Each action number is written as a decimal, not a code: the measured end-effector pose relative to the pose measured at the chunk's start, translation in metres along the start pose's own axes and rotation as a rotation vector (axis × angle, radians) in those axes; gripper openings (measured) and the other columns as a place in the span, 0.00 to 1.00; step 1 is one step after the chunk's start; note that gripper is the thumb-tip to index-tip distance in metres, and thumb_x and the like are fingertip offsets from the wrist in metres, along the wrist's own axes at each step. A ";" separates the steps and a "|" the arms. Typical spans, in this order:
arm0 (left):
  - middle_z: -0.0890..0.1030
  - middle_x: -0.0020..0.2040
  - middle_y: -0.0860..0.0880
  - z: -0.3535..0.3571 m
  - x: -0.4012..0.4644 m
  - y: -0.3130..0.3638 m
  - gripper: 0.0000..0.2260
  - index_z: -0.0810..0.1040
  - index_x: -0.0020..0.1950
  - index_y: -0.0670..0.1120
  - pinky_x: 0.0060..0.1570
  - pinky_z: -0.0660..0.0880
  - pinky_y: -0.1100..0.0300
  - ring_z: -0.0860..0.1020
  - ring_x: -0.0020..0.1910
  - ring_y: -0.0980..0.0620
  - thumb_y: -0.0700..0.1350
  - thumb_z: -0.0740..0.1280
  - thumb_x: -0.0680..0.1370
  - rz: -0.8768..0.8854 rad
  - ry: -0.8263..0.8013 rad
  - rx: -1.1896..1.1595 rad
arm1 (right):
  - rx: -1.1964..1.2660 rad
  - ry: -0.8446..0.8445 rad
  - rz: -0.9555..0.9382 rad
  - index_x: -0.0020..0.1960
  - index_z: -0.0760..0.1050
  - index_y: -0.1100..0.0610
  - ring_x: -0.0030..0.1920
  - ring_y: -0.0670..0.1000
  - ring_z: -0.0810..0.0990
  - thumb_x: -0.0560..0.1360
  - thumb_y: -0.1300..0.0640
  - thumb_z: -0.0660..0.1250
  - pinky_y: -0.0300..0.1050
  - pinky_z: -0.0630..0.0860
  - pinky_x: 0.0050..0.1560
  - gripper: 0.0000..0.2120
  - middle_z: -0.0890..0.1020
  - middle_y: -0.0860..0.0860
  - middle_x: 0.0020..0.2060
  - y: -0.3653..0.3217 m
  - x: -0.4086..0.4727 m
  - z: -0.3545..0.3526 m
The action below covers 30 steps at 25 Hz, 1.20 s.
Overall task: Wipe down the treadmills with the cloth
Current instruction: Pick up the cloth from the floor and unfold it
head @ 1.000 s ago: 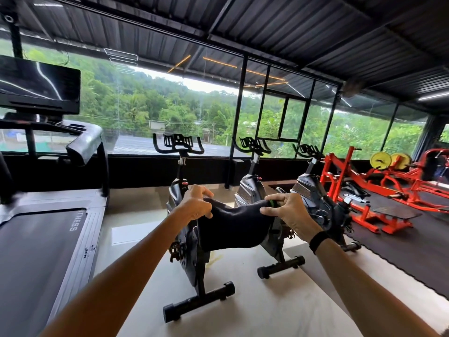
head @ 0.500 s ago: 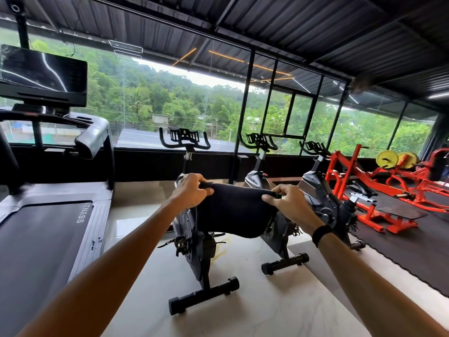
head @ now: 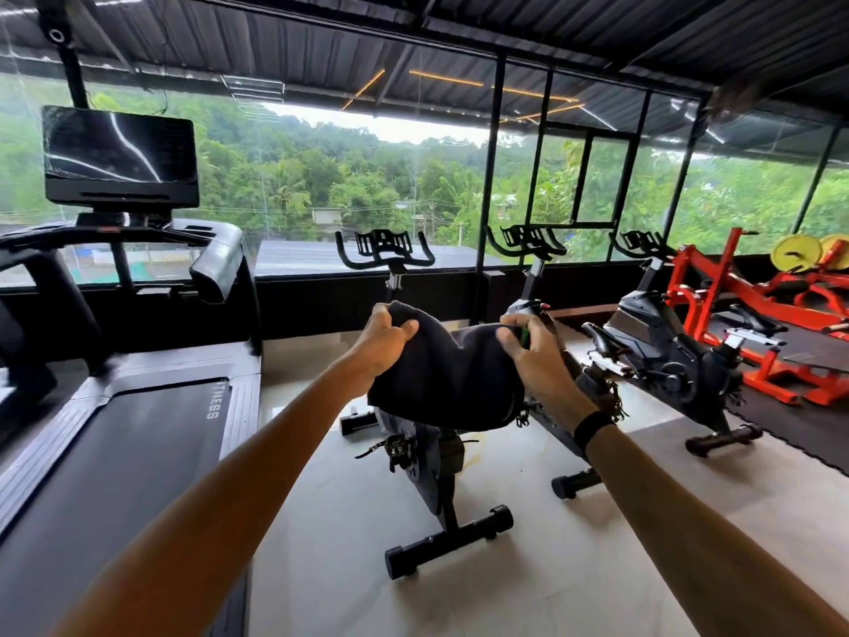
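To the left of both hands stands the treadmill (head: pixel 115 434), not yet touched. The left hand (head: pixel 383 342) grips one top edge of the black cloth (head: pixel 448 379), and the right hand (head: pixel 533 349) pinches the other, so the cloth hangs stretched between them, probably to fold or ready it for wiping. Behind the cloth stands an exercise bike (head: pixel 427 457). Compared with a second ago, the left hand has bunched its edge higher.

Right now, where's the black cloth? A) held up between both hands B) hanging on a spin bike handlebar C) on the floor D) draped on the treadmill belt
A: the left hand and right hand each grip an upper end of the black cloth, which sags between them in the air.
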<state>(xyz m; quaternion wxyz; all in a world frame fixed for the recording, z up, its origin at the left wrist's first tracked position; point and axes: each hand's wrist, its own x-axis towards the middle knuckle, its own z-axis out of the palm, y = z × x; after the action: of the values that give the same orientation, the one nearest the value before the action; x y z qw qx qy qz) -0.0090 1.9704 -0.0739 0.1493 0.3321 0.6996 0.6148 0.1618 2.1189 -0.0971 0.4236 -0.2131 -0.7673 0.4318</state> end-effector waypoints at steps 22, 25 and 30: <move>0.75 0.27 0.46 -0.089 0.205 0.014 0.07 0.75 0.30 0.41 0.28 0.70 0.68 0.74 0.26 0.50 0.35 0.58 0.60 0.140 0.237 -0.553 | 0.809 -0.893 -0.009 0.53 0.80 0.60 0.44 0.51 0.83 0.62 0.60 0.79 0.41 0.80 0.45 0.21 0.83 0.55 0.46 0.023 0.279 0.140; 0.76 0.29 0.44 -0.070 0.237 0.002 0.07 0.76 0.30 0.40 0.32 0.72 0.65 0.75 0.28 0.50 0.35 0.60 0.64 0.107 0.076 -0.417 | 0.742 -0.971 -0.071 0.48 0.82 0.57 0.44 0.49 0.82 0.63 0.62 0.78 0.38 0.79 0.47 0.14 0.83 0.52 0.44 0.029 0.298 0.176; 0.76 0.33 0.44 -0.066 0.294 -0.041 0.11 0.74 0.38 0.38 0.31 0.73 0.66 0.76 0.30 0.53 0.31 0.53 0.74 0.095 0.032 -0.414 | 0.706 -0.954 -0.073 0.50 0.80 0.57 0.46 0.47 0.80 0.71 0.66 0.65 0.37 0.76 0.48 0.11 0.82 0.51 0.44 0.062 0.325 0.219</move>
<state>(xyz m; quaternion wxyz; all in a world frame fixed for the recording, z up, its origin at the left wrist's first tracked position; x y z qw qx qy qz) -0.2768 2.1099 -0.0418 0.1742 0.3172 0.5440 0.7571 -0.2022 2.2714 -0.0570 0.0920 0.1846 -0.6898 0.6940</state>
